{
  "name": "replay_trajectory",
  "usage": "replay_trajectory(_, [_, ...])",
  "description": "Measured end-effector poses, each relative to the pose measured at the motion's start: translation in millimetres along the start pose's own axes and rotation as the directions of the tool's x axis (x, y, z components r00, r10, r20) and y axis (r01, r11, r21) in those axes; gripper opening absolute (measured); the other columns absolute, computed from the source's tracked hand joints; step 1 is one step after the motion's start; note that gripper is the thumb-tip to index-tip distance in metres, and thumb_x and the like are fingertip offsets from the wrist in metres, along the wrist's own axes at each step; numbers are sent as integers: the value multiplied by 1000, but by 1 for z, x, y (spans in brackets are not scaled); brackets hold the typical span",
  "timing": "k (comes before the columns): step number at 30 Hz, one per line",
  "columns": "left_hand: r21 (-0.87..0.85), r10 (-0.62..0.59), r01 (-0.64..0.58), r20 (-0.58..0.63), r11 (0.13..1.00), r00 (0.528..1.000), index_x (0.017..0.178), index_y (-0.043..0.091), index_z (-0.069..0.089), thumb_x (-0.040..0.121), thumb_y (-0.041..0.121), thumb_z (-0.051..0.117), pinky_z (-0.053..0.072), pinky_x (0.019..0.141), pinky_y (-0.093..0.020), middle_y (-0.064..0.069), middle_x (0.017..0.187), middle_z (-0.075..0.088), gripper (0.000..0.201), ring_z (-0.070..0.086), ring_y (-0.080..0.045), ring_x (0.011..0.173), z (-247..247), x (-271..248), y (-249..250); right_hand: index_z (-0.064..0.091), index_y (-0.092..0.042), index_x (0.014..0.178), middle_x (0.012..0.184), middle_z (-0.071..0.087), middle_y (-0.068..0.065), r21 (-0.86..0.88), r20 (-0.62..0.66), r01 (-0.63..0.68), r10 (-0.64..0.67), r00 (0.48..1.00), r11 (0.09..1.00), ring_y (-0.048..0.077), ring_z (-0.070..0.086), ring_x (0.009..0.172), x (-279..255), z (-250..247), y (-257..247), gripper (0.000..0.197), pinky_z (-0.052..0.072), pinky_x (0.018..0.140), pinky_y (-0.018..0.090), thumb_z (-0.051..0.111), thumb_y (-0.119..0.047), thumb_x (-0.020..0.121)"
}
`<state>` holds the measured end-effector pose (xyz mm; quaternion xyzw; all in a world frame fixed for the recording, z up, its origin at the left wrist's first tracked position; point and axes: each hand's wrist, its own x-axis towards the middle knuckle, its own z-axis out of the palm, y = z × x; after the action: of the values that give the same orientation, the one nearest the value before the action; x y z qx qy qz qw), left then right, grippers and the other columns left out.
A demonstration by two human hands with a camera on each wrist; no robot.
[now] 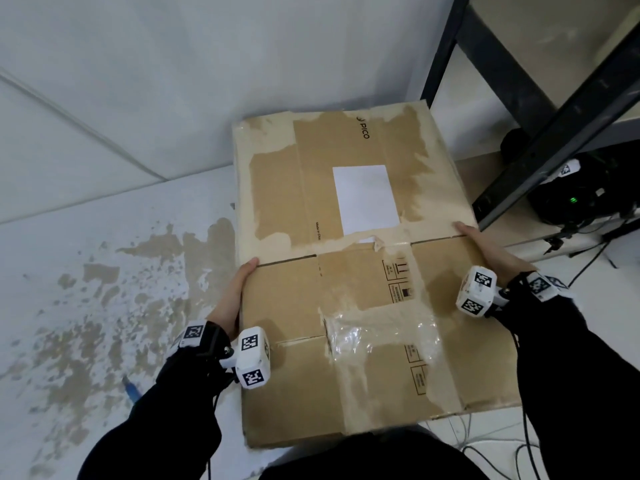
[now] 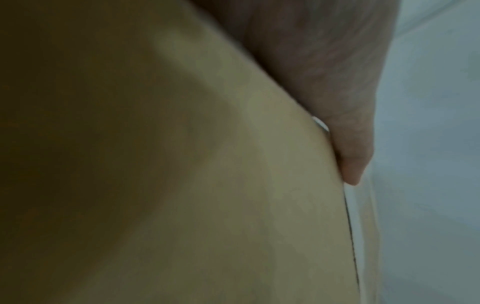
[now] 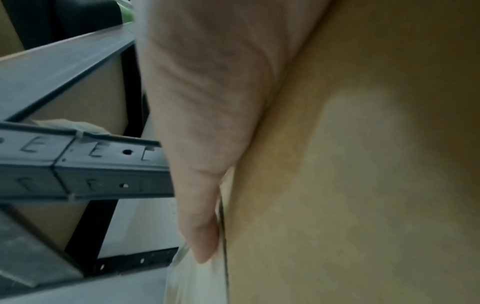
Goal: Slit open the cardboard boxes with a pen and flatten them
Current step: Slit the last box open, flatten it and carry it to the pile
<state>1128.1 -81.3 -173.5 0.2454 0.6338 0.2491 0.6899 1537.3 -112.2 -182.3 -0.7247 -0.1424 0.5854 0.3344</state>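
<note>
A large flattened cardboard box (image 1: 346, 289), marked PICO and patched with torn tape and a white label, is held in front of me above the floor. My left hand (image 1: 239, 285) grips its left edge with the thumb on top. My right hand (image 1: 485, 247) grips the right edge the same way. The fingers of both hands are hidden under the board. In the left wrist view the thumb (image 2: 350, 154) lies along the cardboard (image 2: 207, 185). The right wrist view shows the right thumb (image 3: 202, 226) against the board's edge (image 3: 363, 164). A small blue pen-like object (image 1: 131, 389) lies blurred on the floor at the left.
A dark metal shelf frame (image 1: 554, 109) stands close on the right, its post (image 3: 78, 168) near my right hand. Black equipment with a green light (image 1: 571, 199) sits under it. Cables (image 1: 485, 445) trail on the floor. The white floor (image 1: 104, 271) is stained brown at the left.
</note>
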Motion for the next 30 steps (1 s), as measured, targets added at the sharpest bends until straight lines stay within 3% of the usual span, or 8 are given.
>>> replay_trajectory(4, [-12,4,-4,-8,1000,1000,97,15,65,89,54,49,54,63,-33,-9,71,70,43,66,-20,60,-5,-19,-17,61,-9,112,94,72,15,-13,49,-26,27,998,1000,27,68,82,-18,3,23,71,54,73,34,63,-65,69])
replay_trajectory(10, [-31,18,-19,-26,999,1000,114,15,64,85,57,53,54,77,-41,-18,95,72,52,67,-29,82,-6,-59,-45,62,-8,102,75,72,14,-10,71,-24,25,997,1000,26,67,69,-51,-4,54,52,51,62,31,53,-56,86])
replay_trajectory(15, [-21,58,-60,-99,998,993,115,15,64,78,63,57,52,90,-47,-19,97,72,61,67,-33,89,0,-104,-79,62,-11,113,95,72,18,-70,89,22,-16,996,997,32,68,90,-78,-23,76,68,53,84,41,61,-66,74])
replay_trajectory(18, [-41,79,-86,-147,995,986,110,16,64,84,61,52,54,80,-43,-17,90,73,54,69,-29,80,4,-138,-106,62,-12,115,97,72,17,-115,108,54,-41,993,992,34,68,93,-99,-32,88,76,50,92,46,64,-70,68])
replay_trajectory(21, [-89,104,-121,-176,989,979,110,16,65,87,60,48,53,68,-35,-13,83,73,52,70,-23,70,2,-170,-135,62,-13,114,95,72,16,-152,159,124,-100,982,980,32,68,89,-120,-32,94,69,52,83,40,62,-67,72])
replay_trajectory(23, [-125,147,-177,-213,976,966,113,16,65,87,60,49,53,68,-34,-12,86,74,53,71,-22,72,-4,-193,-152,63,-15,105,92,71,14,-177,184,168,-135,974,970,29,66,85,-139,-25,94,61,52,79,38,62,-66,73])
replay_trajectory(27, [-165,215,-280,-331,946,919,112,19,65,88,58,49,55,69,-34,-9,89,74,48,71,-21,73,-23,-234,-176,65,-19,95,100,70,11,-276,209,288,-235,949,917,29,65,96,-162,-4,91,74,46,98,46,64,-81,54])
replay_trajectory(30, [-191,243,-338,-393,922,887,108,19,67,85,63,49,54,74,-37,-12,94,73,53,71,-23,78,-46,-263,-195,61,-23,88,97,69,6,-305,294,363,-276,915,881,26,65,94,-184,26,84,59,44,100,44,59,-77,64])
